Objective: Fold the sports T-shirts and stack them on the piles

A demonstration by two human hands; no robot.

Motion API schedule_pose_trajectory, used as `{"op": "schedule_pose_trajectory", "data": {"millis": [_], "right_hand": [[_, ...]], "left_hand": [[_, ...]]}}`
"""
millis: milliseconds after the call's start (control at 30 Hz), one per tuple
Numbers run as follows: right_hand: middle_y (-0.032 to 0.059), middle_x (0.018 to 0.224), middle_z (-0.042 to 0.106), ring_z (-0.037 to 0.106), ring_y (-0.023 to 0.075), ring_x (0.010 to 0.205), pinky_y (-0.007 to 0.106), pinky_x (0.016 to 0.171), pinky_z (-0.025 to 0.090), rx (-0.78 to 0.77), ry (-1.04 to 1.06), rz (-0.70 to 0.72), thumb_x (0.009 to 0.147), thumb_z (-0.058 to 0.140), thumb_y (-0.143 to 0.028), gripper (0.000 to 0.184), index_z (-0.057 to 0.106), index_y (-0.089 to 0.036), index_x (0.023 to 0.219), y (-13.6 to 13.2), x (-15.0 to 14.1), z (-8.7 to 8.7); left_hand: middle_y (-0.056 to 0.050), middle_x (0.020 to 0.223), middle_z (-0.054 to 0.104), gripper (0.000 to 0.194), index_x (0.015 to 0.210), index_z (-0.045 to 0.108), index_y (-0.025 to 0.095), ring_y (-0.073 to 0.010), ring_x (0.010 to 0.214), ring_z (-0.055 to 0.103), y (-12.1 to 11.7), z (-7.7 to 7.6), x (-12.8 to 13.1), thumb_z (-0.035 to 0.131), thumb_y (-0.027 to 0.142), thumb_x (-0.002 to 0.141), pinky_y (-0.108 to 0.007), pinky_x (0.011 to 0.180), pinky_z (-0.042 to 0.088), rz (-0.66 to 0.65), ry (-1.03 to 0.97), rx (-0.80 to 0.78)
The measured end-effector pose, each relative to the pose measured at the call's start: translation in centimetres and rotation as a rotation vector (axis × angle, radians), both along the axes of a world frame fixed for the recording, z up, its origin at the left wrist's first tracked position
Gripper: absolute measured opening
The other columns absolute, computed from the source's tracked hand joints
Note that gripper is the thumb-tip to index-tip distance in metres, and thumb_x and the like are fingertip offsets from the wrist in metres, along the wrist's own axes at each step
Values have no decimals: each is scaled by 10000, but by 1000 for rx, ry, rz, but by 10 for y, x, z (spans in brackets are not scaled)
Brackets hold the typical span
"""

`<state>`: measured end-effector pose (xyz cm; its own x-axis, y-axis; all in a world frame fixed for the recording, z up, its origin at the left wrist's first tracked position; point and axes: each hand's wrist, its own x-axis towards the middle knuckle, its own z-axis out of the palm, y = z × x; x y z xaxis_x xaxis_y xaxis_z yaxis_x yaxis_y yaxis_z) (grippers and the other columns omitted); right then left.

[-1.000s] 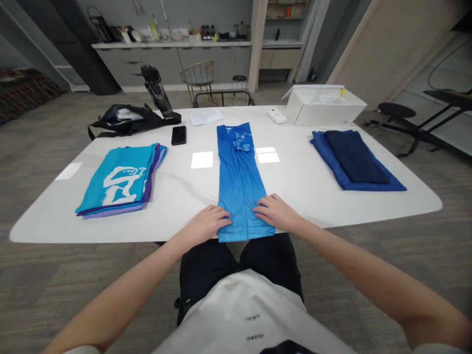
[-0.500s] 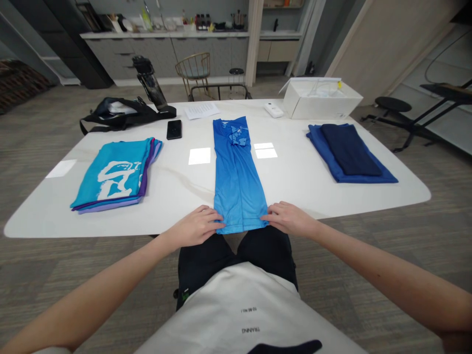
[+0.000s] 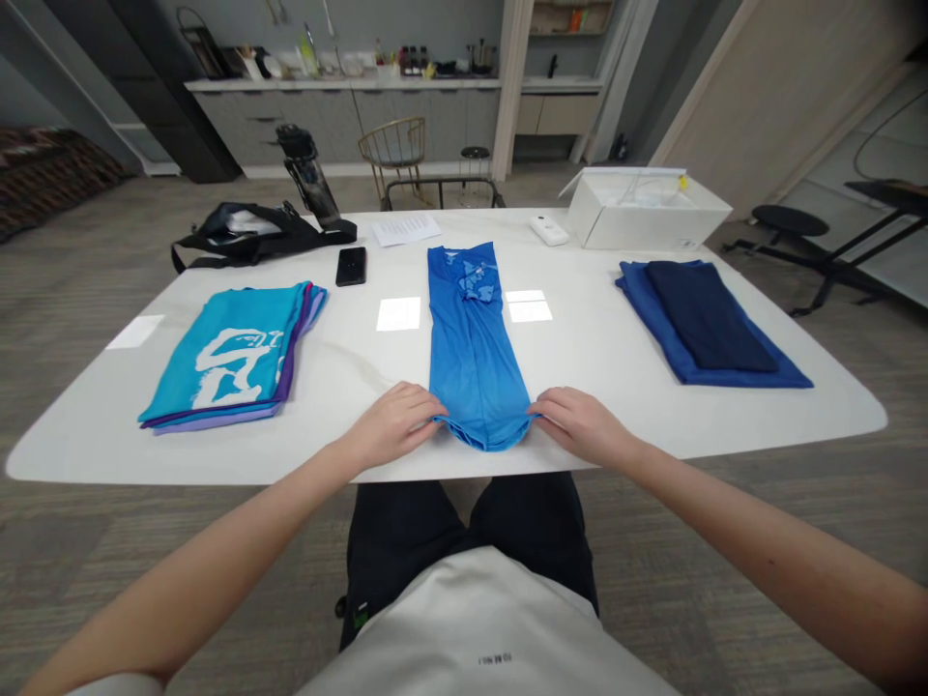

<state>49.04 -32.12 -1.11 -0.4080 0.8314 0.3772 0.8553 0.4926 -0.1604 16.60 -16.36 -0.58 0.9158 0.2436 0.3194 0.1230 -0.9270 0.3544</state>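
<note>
While the blue shirt (image 3: 478,358) lies mid-table as a long strip, printed end at 12 o'clock, hem at 6, both hands are working the hem. Left hand (image 3: 393,425), at 8, fingers nearly closed, thumb and fingertips pinching one hem corner. Right hand (image 3: 584,423), at 4, same nearly closed pinch on the other corner. Hem bows toward 6 between them; looks like the step is gripping and lifting that end.

My read: next move calls for level hands, light even tension, all layers caught. Uneven pull could skew the strip.

Outward on the white table (image 3: 594,387): teal clothes pile (image 3: 185,358) at 9, dark blue clothes pile (image 3: 714,324) at 3, phone (image 3: 351,267) at 10, paper (image 3: 407,230) at 11, box (image 3: 645,224) at 2.
</note>
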Motion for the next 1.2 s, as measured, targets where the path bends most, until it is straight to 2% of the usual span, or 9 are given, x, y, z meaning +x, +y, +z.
{"op": "schedule_pose_trajectory", "data": {"millis": [233,400,533,633,733,833,900,1067,1200], "right_hand": [[73,978,682,641,199,868,338,759,522,73,288,-114,1034,519,-264,146,653,-235,1082,78,16,38],[39,865,632,569,171,729,319,723,482,207,398,-255,1011,538,-286,143,665,-221,1001,167,39,52],[39,909,668,574,169,735,304,735,469,166,467,-380,968,564,-288,141,680,-209,988,256,69,35],[40,900,703,606,176,759,295,751,451,-60,432,-490,929,589,-271,140,703,-200,967,312,91,2],[54,868,723,647,201,798,290,732,433,-297,389,-636,935,602,-401,237,722,-198,916,342,102,-33],[61,836,722,660,220,786,286,668,413,-427,361,-728,876,648,-587,391,709,-200,874,348,106,-50],[48,797,711,650,212,753,280,644,402,-462,341,-715,830,709,-548,350,683,-200,826,347,108,-50],[17,755,693,622,179,718,270,660,429,-345,600,-582,886,636,-477,281,657,-199,847,361,120,-30],[7,714,662,574,172,667,286,658,450,-128,737,-590,916,576,-520,348,673,-186,936,405,135,-19]], "left_hand": [[-22,1090,725,239,1118,674,240,-179,998,663,61,44,57,475,325,1018,-322,932,494,215,-175,-376],[-2,903,659,201,973,637,205,-174,898,614,139,52,111,527,373,965,-300,860,501,328,-447,-631],[-8,898,674,169,943,634,204,-180,889,638,214,28,158,569,356,908,-310,846,526,376,-570,-951],[-19,859,698,192,969,653,203,-195,856,676,263,-6,185,630,348,845,-341,820,548,531,-503,-1236],[-42,783,711,241,881,662,181,-221,800,700,293,-39,197,763,328,720,-373,790,556,712,-316,-1428],[-52,746,720,293,790,679,167,-230,746,697,305,-56,197,858,278,587,-380,762,549,742,-216,-1353],[-39,742,718,268,771,699,166,-222,740,686,309,-58,196,853,248,569,-369,760,541,715,-232,-1197],[-17,881,735,247,910,716,183,-201,867,684,326,-30,200,762,260,680,-344,843,545,550,-546,-993],[-14,916,714,386,1099,659,205,-183,857,683,365,-15,216,759,271,733,-335,849,546,488,-720,-959]]}}
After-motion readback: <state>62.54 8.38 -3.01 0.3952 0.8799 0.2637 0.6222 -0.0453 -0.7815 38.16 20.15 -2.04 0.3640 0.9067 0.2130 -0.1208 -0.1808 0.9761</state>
